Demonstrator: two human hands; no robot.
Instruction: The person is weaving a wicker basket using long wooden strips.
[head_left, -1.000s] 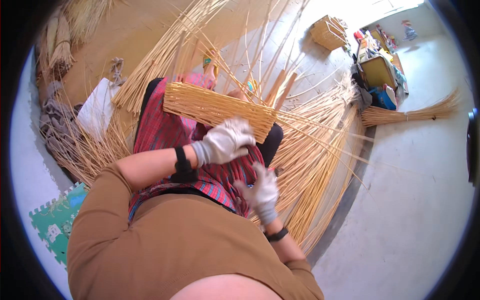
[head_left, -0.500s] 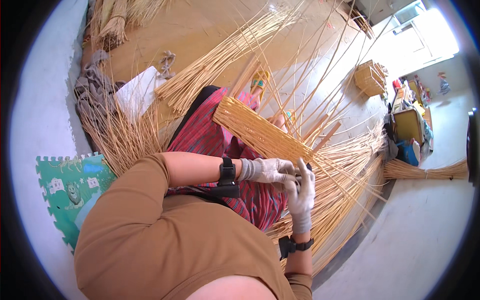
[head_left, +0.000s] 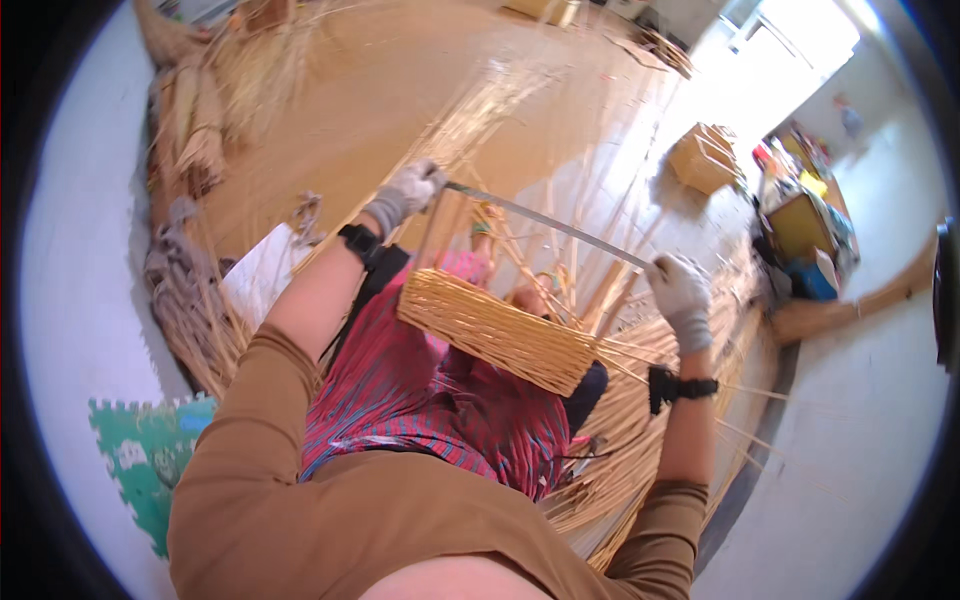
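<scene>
A thin, straight grey band, which looks like a tape measure [head_left: 550, 222], is stretched between my two hands above the far side of the woven piece. My gloved left hand [head_left: 413, 188] is closed on its left end, near a wooden upright. At the right end, my gloved right hand [head_left: 680, 297] is closed around it. Below the band, a tan wicker basket [head_left: 500, 332] in the making rests tilted across my lap on a red striped cloth [head_left: 430, 400]. Its upright sticks [head_left: 612, 288] and long loose rods point away from me. Motion blurs any markings on the band.
Long wicker rods [head_left: 640, 430] lie in a heap at my right. Another bundle [head_left: 465, 120] lies on the floor ahead. A white sheet [head_left: 262, 272] and grey cloth are at the left, near a green foam mat [head_left: 140, 455]. A finished-looking basket [head_left: 703, 160] stands farther off.
My hands were together at the basket's right end. They have spread apart, the left moving far and left, the right moving right, with the grey band now drawn out between them. The view has shifted.
</scene>
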